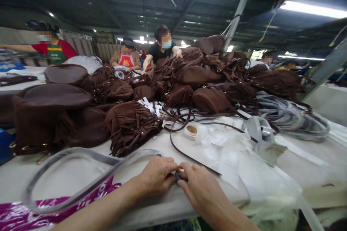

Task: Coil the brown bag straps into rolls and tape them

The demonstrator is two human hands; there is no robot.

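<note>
Near the table's front edge my left hand (158, 175) and my right hand (200, 187) meet, fingertips almost touching. Both are closed in a pinch on a small dark strap-like piece (178, 176), mostly hidden by the fingers. A plastic-wrapped strap (73, 151) loops over the table at the left and runs up behind my left hand; whether it joins the held piece, I cannot tell. Just beyond the hands lies a thin dark brown strap (195, 160). A brown fringed bag (132, 126) with white tags rests past my left hand.
Brown bags (195, 75) are heaped across the far side. A small round tub (191, 131), white plastic sheeting (225, 148) and coiled wrapped straps (292, 115) lie to the right. Purple printed plastic (54, 205) lies at left front. A co-worker (162, 47) reaches into the heap opposite.
</note>
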